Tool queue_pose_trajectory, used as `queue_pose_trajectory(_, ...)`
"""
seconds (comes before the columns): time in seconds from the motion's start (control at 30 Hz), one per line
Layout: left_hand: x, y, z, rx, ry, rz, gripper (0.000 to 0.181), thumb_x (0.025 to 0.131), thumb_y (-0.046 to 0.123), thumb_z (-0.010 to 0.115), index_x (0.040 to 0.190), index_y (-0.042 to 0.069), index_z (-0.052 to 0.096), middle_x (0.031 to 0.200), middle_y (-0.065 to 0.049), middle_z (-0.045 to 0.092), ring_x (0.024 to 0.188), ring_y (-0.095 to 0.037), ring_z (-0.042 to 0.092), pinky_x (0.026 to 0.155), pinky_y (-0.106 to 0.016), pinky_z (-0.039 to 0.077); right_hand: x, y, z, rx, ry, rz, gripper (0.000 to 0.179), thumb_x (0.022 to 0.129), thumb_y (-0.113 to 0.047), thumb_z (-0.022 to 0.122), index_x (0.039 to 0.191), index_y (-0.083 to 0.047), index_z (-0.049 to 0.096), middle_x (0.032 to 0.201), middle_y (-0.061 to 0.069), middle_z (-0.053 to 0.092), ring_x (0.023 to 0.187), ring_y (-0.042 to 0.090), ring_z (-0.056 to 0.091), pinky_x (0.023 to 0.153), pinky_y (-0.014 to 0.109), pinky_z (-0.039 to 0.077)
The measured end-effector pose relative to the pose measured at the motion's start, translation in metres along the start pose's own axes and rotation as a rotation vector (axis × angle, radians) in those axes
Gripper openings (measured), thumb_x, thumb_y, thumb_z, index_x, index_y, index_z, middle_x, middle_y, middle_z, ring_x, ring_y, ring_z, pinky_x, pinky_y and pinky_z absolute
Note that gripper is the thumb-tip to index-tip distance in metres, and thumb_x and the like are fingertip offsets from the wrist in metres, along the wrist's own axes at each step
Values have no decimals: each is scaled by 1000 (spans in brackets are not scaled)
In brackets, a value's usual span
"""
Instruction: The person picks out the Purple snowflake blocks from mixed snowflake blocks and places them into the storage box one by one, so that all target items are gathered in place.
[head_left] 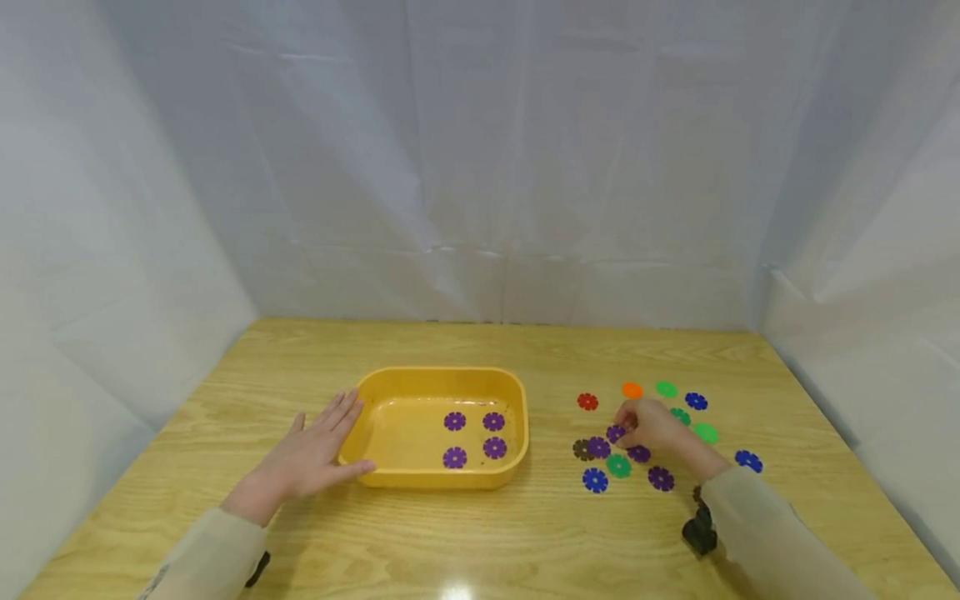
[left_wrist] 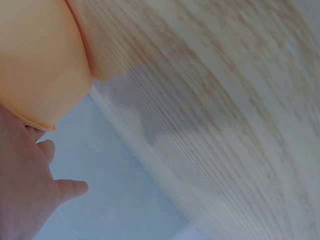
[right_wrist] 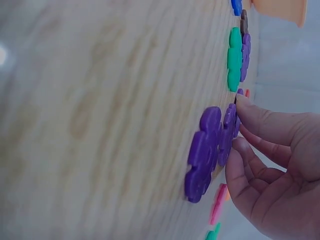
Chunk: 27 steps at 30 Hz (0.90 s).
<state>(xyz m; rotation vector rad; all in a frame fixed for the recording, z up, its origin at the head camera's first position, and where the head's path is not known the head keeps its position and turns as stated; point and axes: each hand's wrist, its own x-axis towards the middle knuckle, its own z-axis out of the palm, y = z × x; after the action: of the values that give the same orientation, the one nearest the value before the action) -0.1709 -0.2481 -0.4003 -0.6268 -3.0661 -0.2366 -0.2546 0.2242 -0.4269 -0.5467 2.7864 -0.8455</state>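
My left hand (head_left: 311,454) lies against the left end of a yellow plastic tray (head_left: 442,478), its fingers straight along the rim and the thumb over the near corner. Inside the tray lie several purple notched discs (head_left: 454,457). To the right, my right hand (head_left: 652,427) is down among loose discs, thumb and fingertips pinching a purple disc (head_left: 615,434) at table level. Another purple disc (head_left: 639,454) lies under that hand, and a larger-looking one (right_wrist: 204,155) lies nearer in the right wrist view. The fingertips partly hide the pinched disc.
Around the right hand lie a red disc (head_left: 588,402), an orange disc (head_left: 632,390), a brown disc (head_left: 582,450), and several green and blue discs, including a green one (head_left: 618,466) and a blue one (head_left: 595,480). White sheeting (head_left: 495,167) encloses the wooden table (head_left: 450,533).
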Motion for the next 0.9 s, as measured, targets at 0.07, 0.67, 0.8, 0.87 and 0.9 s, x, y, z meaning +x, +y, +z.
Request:
queue_pose_trajectory(0.07,0,0,0,3,-2,1,87,82,59,45,139,-2,19,145,-17,10,132,-32,7,92,-67,9,0,-1,0,0,-1,2,20,71,-2,71,86,1,59,76,3,54,67,14,48,59,28,45)
queue_pose_trajectory(0.67,0,-1,1,4,-6,-1,86,83,57,45,139,-2,18,145,-17,10,132,-33,8,92,-67,10,0,-5,1,7,11,18,21,72,2,68,83,-3,51,76,4,51,68,16,48,58,29,44)
queue_pose_trajectory(0.8,0,-1,2,5,-4,-2,87,83,58,44,139,-2,18,145,-17,10,132,-33,7,92,-67,9,-1,-9,-1,46,30,26,13,76,8,60,81,-2,53,75,7,53,67,17,51,57,29,46)
queue_pose_trajectory(0.87,0,-1,2,4,-3,-2,86,83,58,44,139,-2,18,145,-17,10,132,-32,7,92,-67,9,-2,-11,-3,66,46,19,12,77,9,57,80,-2,54,75,8,54,66,17,52,56,29,47)
queue_pose_trajectory(0.9,0,-1,2,2,-2,-2,86,83,58,45,139,-1,18,146,-17,9,132,-32,7,92,-67,9,-2,-12,-4,71,56,14,12,76,9,56,80,-2,55,75,9,54,66,17,52,56,29,47)
